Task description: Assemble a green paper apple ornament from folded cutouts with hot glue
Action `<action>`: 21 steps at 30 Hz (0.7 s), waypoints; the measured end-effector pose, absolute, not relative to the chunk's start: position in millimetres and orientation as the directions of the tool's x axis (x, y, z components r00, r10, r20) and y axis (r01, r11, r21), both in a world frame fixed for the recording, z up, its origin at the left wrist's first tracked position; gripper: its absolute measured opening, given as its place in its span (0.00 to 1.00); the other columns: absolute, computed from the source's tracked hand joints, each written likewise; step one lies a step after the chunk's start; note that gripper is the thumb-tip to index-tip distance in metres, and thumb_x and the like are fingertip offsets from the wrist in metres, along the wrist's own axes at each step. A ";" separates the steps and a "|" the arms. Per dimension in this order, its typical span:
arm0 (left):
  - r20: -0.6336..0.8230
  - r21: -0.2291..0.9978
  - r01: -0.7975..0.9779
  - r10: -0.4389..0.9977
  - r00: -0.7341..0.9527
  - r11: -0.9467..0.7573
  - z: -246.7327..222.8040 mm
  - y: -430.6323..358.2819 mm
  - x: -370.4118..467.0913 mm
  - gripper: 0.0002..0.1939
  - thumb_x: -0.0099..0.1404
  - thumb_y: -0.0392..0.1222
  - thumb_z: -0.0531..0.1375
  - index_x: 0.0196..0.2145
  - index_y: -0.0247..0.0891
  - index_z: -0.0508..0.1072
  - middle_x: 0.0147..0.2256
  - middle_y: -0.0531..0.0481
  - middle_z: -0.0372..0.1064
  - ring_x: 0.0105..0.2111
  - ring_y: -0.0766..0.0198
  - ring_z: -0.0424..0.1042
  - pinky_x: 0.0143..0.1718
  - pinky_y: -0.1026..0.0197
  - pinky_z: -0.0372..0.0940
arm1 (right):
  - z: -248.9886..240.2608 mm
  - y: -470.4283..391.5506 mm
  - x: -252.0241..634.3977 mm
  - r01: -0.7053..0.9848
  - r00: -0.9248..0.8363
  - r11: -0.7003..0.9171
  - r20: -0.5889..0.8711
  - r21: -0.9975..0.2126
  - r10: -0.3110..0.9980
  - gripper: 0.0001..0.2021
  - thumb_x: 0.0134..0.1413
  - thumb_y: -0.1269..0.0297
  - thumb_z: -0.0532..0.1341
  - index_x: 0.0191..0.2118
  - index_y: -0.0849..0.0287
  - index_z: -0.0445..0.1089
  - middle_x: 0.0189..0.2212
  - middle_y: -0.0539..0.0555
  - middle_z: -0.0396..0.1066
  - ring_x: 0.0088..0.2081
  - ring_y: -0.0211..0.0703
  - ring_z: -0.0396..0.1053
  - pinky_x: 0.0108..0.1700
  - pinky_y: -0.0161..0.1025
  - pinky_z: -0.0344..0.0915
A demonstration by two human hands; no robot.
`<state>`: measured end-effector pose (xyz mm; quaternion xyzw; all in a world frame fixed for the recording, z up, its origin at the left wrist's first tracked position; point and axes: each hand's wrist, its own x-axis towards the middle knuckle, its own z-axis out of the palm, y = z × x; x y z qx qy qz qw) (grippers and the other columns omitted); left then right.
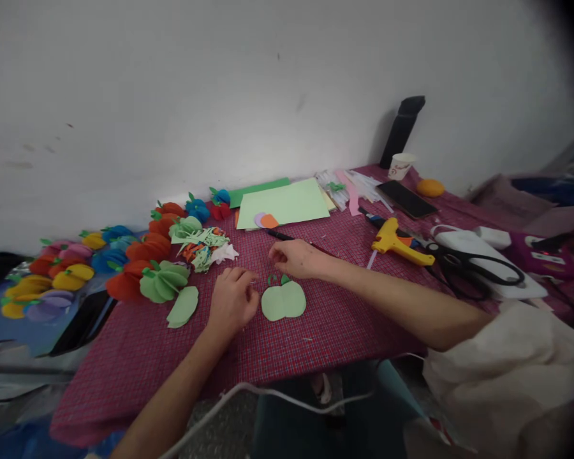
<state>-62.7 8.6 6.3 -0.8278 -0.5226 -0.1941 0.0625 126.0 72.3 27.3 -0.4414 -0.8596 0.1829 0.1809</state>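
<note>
While lying flat at frame centre, pale green apple-shaped paper cutout (283, 301) | left hand (232, 301) curled loosely beside it, grip unclear | right hand (295, 259) pinching near small green paper leaves (278, 279), contents unclear.

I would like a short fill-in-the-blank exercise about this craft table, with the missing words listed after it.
1. Both hands rest beside a flat paper apple whose colour is ____.
2. The glue gun on the cloth has a ____ body.
3. The black-handled scissors lie to the ____ of the glue gun.
4. The tablecloth is checked in ____.

Missing words: green; yellow; right; red
</note>
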 end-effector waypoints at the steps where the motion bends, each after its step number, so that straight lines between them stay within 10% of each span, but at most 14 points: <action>1: 0.381 0.099 0.889 0.842 0.382 -0.448 5.5 9.6 -64.6 0.14 0.52 0.31 0.53 0.36 0.38 0.71 0.34 0.47 0.66 0.37 0.58 0.63 0.39 0.56 0.58 | 25.7 71.9 126.6 0.690 -0.569 0.556 0.128 -0.463 0.812 0.13 0.43 0.71 0.57 0.39 0.61 0.70 0.33 0.53 0.73 0.34 0.40 0.69 0.36 0.34 0.61; 6: 0.354 0.114 0.888 0.853 0.384 -0.446 -1.0 15.0 -72.7 0.14 0.55 0.32 0.53 0.39 0.39 0.72 0.35 0.46 0.67 0.37 0.59 0.64 0.40 0.56 0.59 | 16.5 74.2 123.8 0.684 -0.640 0.583 0.024 -0.438 0.768 0.19 0.41 0.60 0.61 0.42 0.59 0.69 0.36 0.55 0.73 0.36 0.43 0.69 0.35 0.35 0.61; 21: 0.261 0.461 0.840 0.949 0.177 -0.284 -5.1 35.0 -61.1 0.14 0.60 0.45 0.51 0.37 0.39 0.73 0.34 0.50 0.72 0.33 0.63 0.68 0.35 0.62 0.61 | 15.7 85.7 100.7 0.727 -0.642 0.594 -0.035 -0.344 0.766 0.10 0.46 0.68 0.56 0.35 0.59 0.73 0.31 0.55 0.74 0.33 0.41 0.69 0.31 0.33 0.57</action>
